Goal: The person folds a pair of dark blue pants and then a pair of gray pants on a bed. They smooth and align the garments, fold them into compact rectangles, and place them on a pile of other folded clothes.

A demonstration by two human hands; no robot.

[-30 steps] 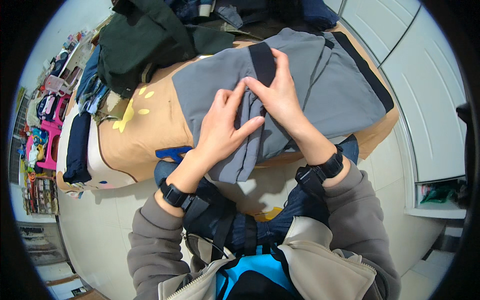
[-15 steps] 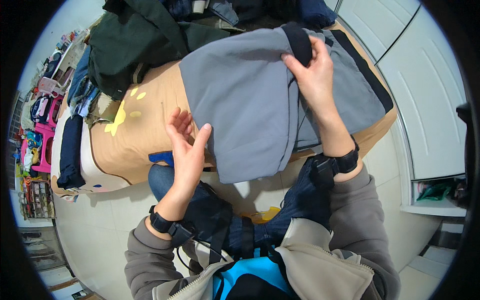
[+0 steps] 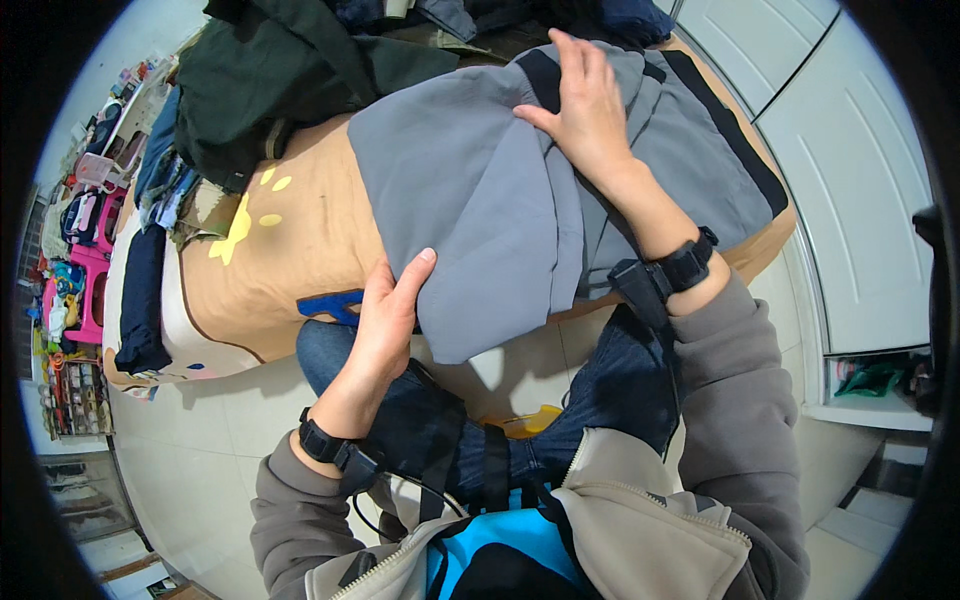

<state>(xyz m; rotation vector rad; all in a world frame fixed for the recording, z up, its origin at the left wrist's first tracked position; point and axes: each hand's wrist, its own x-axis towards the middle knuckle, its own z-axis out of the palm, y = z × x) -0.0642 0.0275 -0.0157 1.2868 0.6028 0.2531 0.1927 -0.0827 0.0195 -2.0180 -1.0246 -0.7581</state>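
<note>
A grey cloth garment (image 3: pixel 465 200) with black trim lies partly folded across the bed, its near corner hanging past the bed's edge. My left hand (image 3: pixel 386 318) has its thumb on top of the garment's left edge, the fingers tucked behind the cloth and mostly hidden. Flat on the far part of the fold lies my right hand (image 3: pixel 592 118), fingers stretched out and thumb apart, beside a black band (image 3: pixel 540 80). Under and to the right of it, more of the grey cloth spreads out, ending in a black strip (image 3: pixel 735 140).
Dark green clothing (image 3: pixel 270 90) and other dark clothes are heaped at the far side. A rolled navy garment (image 3: pixel 143 300) lies at the left end of the tan bed cover (image 3: pixel 310 210). White cabinet doors (image 3: pixel 850 180) stand right; shelves and a pink stool (image 3: pixel 90 290) stand left.
My right hand has let go of the black-trimmed edge, moved left and flattened onto the cloth. My left hand, open before, has come to the garment's left edge. The fold now lies flatter.
</note>
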